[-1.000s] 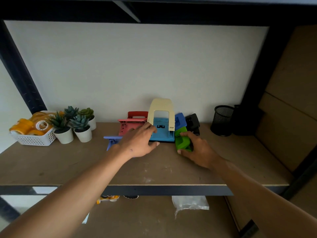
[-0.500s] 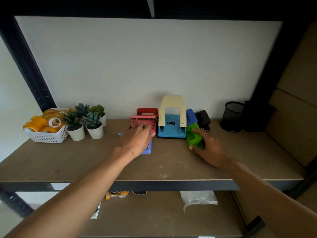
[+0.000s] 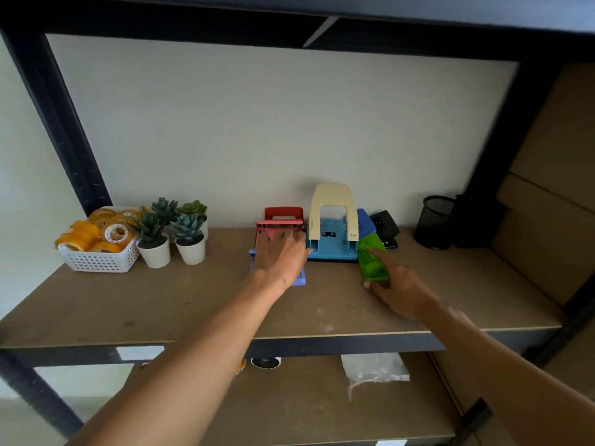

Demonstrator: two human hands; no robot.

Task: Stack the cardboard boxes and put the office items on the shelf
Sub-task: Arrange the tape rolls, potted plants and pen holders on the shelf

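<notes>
- The shelf board (image 3: pixel 193 304) lies bare along its front edge, wide enough for both forearms.
- At the back, hole punches crowd the middle: red (image 3: pixel 283 220), blue-and-cream (image 3: pixel 333 230), green (image 3: pixel 372 262), black (image 3: pixel 384 226).
- At far left a white basket (image 3: pixel 99 259) and potted succulents (image 3: pixel 170 239) block the way.
- Bare board separates the succulents from the red punch.
- A mesh pen cup (image 3: pixel 434 222) and cardboard boxes (image 3: pixel 547 188) close off the right.

Soft, even daylight fills the shelf (image 3: pixel 322 304), brightest on the white back wall (image 3: pixel 257 130). The black frame (image 3: pixel 58 104) and the upper corners go dark. Shadows are faint. The wide lens bows the uprights outward, and edges look slightly soft.
</notes>
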